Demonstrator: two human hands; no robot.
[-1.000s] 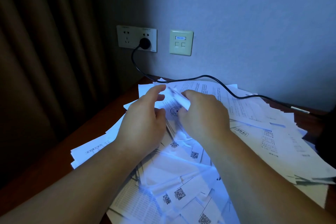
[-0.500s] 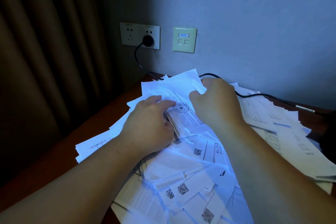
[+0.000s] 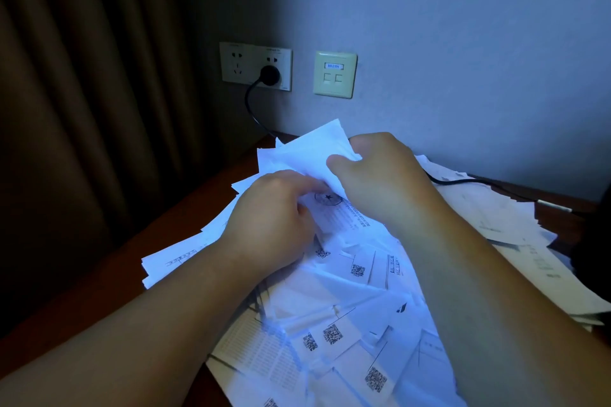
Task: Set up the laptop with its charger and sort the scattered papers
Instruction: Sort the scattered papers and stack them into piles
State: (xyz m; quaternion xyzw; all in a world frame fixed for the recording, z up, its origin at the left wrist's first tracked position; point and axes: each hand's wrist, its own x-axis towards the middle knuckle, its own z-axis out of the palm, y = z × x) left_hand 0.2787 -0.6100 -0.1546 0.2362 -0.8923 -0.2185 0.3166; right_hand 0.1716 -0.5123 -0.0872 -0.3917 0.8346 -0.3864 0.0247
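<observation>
A loose heap of printed papers (image 3: 347, 317) covers the wooden desk, many with QR codes. My right hand (image 3: 377, 175) grips a bunch of white sheets (image 3: 310, 152) at the far end of the heap and holds them raised. My left hand (image 3: 274, 215) has its fingers curled into the sheets beside a page with a round star stamp (image 3: 327, 198). The black charger cable (image 3: 463, 181) runs from a plug (image 3: 269, 75) in the wall socket across the papers to the right. No laptop can be made out.
A double wall socket (image 3: 254, 64) and a cream network plate (image 3: 334, 74) sit on the blue-grey wall. A dark curtain (image 3: 82, 109) hangs at the left. The brown desk (image 3: 132, 281) shows bare at the left. A dark shape (image 3: 595, 241) stands at the right edge.
My right hand has moved away from me toward the wall and lifted a bunch of sheets higher. My left hand has shifted slightly forward and curled into the pile.
</observation>
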